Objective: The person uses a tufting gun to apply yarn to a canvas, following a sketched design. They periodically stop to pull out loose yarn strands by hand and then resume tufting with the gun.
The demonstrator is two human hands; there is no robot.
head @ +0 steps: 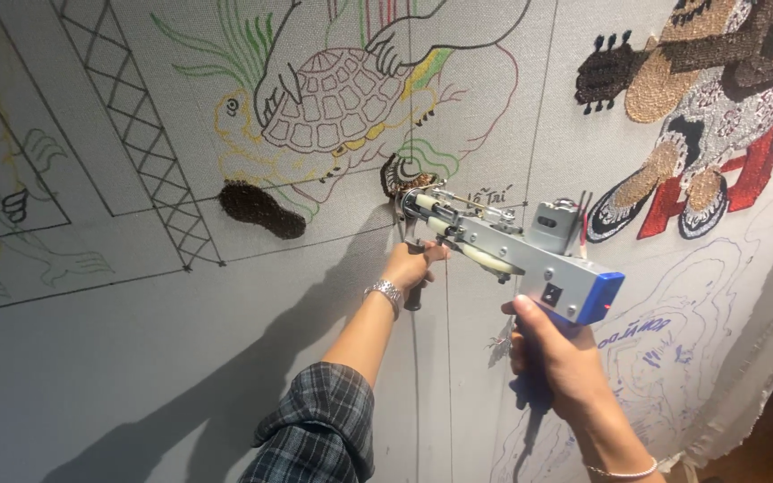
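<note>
Both hands clenched on grey-and-blue metal tufting gun [530, 255]: left hand [411, 266] on front grip, right hand [552, 353] on rear handle; long axis pointed upper-left into stretched grey backing cloth [136, 358] at frame centre.

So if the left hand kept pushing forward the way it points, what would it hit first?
Most likely the stretched grey cloth just ahead of the left hand, near the brown tufted patch where the tufting gun tip sits; depth is hard to judge.
</note>
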